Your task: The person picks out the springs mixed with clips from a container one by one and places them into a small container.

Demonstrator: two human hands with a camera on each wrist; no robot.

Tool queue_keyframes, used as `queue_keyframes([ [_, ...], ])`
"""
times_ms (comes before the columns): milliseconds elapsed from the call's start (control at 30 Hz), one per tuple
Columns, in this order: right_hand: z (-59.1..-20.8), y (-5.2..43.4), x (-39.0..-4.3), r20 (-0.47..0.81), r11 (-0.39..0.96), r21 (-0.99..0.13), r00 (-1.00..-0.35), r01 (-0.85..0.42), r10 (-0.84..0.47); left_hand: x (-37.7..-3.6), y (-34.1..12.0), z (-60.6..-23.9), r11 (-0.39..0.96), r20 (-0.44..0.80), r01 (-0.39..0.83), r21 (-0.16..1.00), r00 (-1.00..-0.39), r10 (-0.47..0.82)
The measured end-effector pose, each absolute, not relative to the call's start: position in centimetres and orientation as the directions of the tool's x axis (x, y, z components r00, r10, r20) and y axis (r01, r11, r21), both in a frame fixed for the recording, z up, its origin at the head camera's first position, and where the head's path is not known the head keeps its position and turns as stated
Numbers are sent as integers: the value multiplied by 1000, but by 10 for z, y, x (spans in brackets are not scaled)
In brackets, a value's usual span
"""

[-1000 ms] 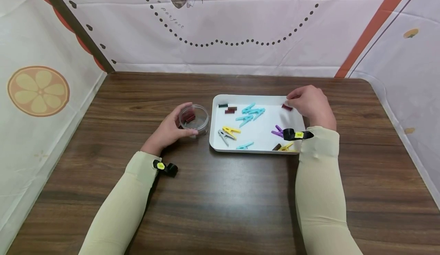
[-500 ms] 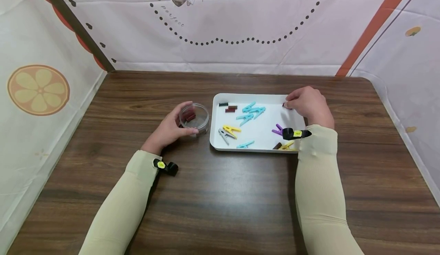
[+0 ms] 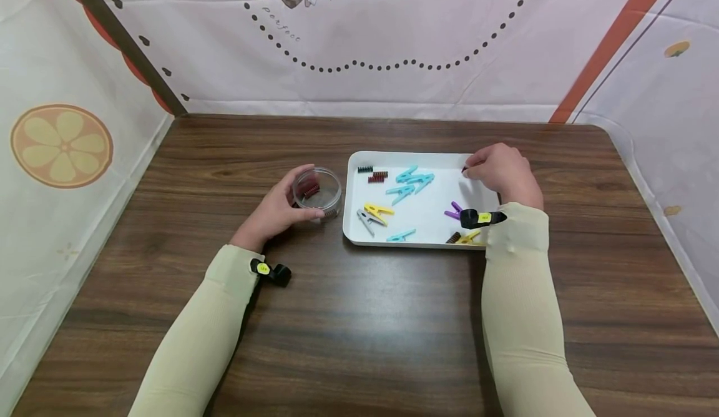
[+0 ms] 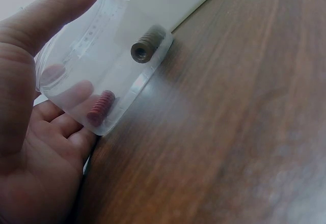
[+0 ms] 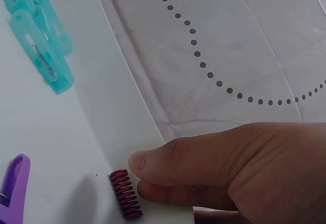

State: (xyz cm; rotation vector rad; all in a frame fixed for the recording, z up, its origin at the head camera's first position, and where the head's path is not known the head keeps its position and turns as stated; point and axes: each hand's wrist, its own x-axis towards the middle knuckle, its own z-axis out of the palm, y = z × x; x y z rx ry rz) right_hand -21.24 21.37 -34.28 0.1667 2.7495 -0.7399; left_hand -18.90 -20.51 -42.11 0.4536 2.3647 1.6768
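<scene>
A: What do we read from the head view?

B: Our left hand [image 3: 275,214] curls its grip round the clear jar [image 3: 317,191] on the worktop [image 3: 359,317], just left of the white tray [image 3: 418,156]. Our right hand [image 3: 502,173] sits at the tray's far right corner, where only a dark red speck shows at the fingertips.

A: What do the wrist views add?

B: The right wrist view shows that speck to be a red spring [image 5: 125,194], pinched between thumb and finger in a closed grip, against the tray wall. The left wrist view shows two springs inside the jar, one red [image 4: 100,106] and one brown [image 4: 144,47].

A: And the surroundings?

B: We see a dark wood-grain worktop, a white cloth backdrop [image 3: 393,36] with dotted arcs, and teal pegs [image 3: 409,183], a yellow peg [image 3: 377,210] and a purple peg [image 3: 452,211] in the tray.
</scene>
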Motion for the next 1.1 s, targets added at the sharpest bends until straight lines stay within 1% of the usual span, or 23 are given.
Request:
queue_keyframes([
  [333, -350, 212, -217, -311, 874, -450, -950, 182, 38, -190, -206, -423, 315, 4, 126, 941, -932, 362],
  [633, -352, 210, -218, -288, 873, -453, -957, 178, 45, -190, -206, -422, 325, 8, 134, 936, -933, 360],
  [867, -354, 206, -216, -253, 884, -443, -967, 146, 33, -190, -205, -422, 323, -3, 121, 939, -934, 357],
  [1100, -354, 206, -216, -254, 893, -428, -967, 140, 30, -191, -206, -422, 315, 12, 136, 939, -931, 365],
])
